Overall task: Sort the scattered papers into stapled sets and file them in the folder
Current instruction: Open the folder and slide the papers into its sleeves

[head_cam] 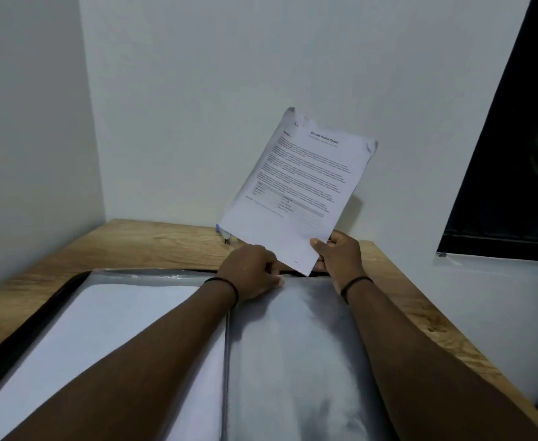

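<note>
An open display folder with clear plastic sleeves lies across the wooden desk. Its left sleeve holds a white sheet. My right hand grips the bottom corner of a printed paper set, a health report, held tilted up over the far edge of the right sleeve. My left hand pinches the top edge of that right sleeve, just left of the paper's lower corner. Whether the set is stapled cannot be told.
A small stapler with a blue end lies on the desk behind the folder, partly hidden by the paper. White walls close in on the left and back. A dark window is at the right.
</note>
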